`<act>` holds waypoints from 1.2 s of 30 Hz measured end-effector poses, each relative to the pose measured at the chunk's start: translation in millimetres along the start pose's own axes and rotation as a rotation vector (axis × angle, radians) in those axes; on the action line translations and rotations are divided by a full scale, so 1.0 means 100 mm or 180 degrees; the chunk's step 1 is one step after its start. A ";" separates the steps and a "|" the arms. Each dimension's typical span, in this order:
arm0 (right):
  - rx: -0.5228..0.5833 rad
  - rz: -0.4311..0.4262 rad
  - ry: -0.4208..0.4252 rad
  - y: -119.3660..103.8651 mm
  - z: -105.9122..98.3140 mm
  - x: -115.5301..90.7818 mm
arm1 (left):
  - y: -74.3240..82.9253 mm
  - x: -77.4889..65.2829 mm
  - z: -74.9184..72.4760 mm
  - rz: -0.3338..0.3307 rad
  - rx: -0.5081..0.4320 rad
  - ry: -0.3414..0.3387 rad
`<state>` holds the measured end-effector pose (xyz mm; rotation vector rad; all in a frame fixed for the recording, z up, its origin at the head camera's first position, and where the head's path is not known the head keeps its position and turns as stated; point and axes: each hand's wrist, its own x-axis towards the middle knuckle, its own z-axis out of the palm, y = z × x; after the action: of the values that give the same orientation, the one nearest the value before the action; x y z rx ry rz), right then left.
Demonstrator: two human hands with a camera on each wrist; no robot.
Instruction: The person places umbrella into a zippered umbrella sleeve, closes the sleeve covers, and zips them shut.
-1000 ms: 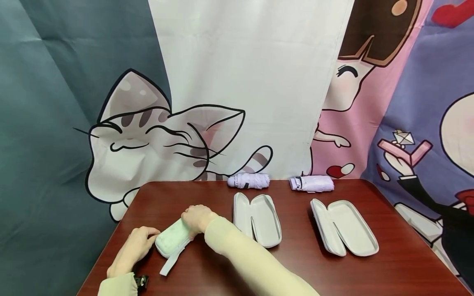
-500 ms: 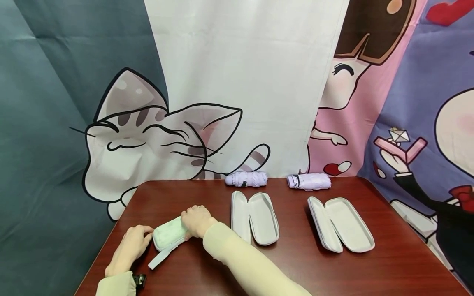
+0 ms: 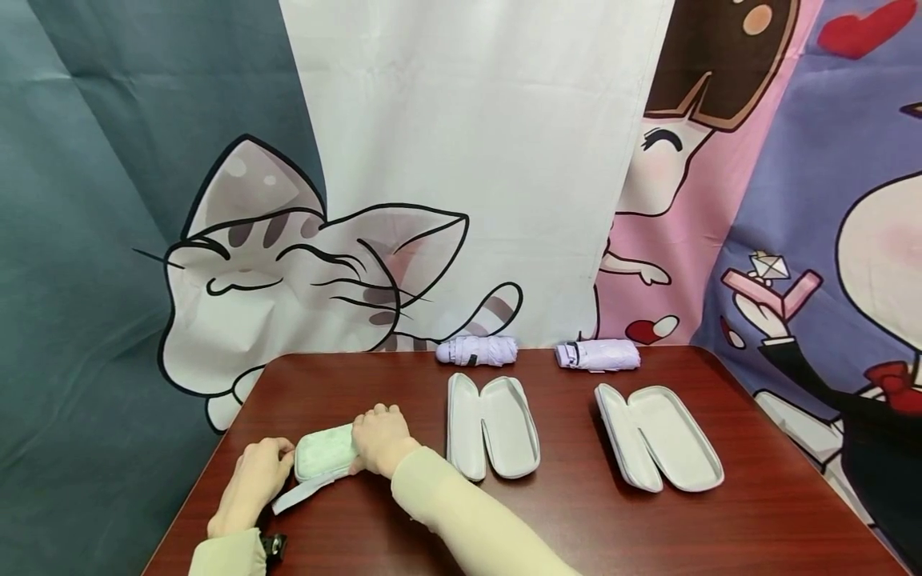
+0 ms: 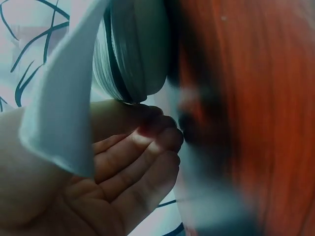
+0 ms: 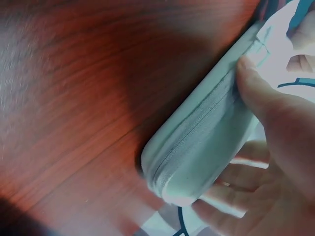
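In the head view, my right hand (image 3: 382,438) grips the far right end of a pale green zippered pencil case (image 3: 322,454). The right wrist view shows its thumb (image 5: 253,83) on the zipper side, with the other fingers round the far side. My left hand (image 3: 254,484) is at the case's left end, thumb tip close to the index fingertip beside the zipper. I cannot tell whether they pinch the zipper pull. A light grey strap (image 3: 306,490) sticks out along the front of the case. In the left wrist view, this strap (image 4: 66,93) covers part of the left hand.
Two similar cases lie unfolded on the brown table (image 3: 562,528): one in the middle (image 3: 513,428), another on the right (image 3: 677,440). Two folded lilac umbrellas, one left (image 3: 479,350) and one right (image 3: 601,355), lie along the back edge. A cartoon-printed curtain (image 3: 490,160) hangs behind.
The green case has turned to lie more nearly level across the view, and its strap end has swung left toward the left wrist. Both hands have stayed at its ends.
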<state>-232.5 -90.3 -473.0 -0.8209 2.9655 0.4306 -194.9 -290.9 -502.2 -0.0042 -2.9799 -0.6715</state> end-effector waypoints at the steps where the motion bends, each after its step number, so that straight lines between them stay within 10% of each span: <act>1: 0.0039 0.0040 -0.0038 -0.02 -0.01 -0.01 | 0.00 -0.01 0.00 0.0008 0.0000 0.0008; 36: 0.0277 0.1047 0.0066 -0.22 0.10 -0.08 | 0.08 0.16 0.05 -0.0088 -0.0142 0.0130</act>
<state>-214.3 -101.6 -487.5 -0.3301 3.1180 0.3001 -210.6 -282.0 -502.5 0.0471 -2.9306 -0.7320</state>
